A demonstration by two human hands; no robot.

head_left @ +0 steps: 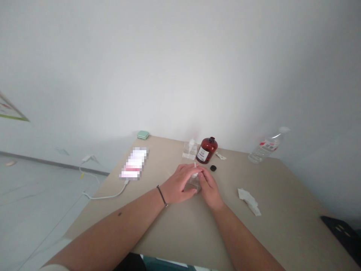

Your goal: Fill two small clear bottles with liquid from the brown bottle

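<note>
Starting big: the beige worktop [282,195], wide across the lower frame. Next in size, the left hand [179,185], just in front of the amber bottle [207,150]: grip curled closed, fingers wrapped over a small clear bottle [195,180]. Meeting it from the other side, the right hand [209,187], also just in front of the amber bottle: grip closed too, cupping that same small clear bottle, fingertips touching those of the left. So, the small clear bottle low on the worktop, mostly hidden between both hands, straight in front of the amber bottle. Down the scale now: a phone [134,163], well left of the amber bottle, flat, with a white cable [107,195] trailing off the edge. Well right of the amber bottle, a water bottle [266,146] by the back edge. Right of and nearer than the amber bottle, a crumpled tissue [248,201]. Then the amber bottle itself, upright. Just left of it, a clear container [190,149]. Far left of it, at the back corner, a green case [143,134]. Smallest of all, a black cap [213,168], just in front of the amber bottle.
</note>
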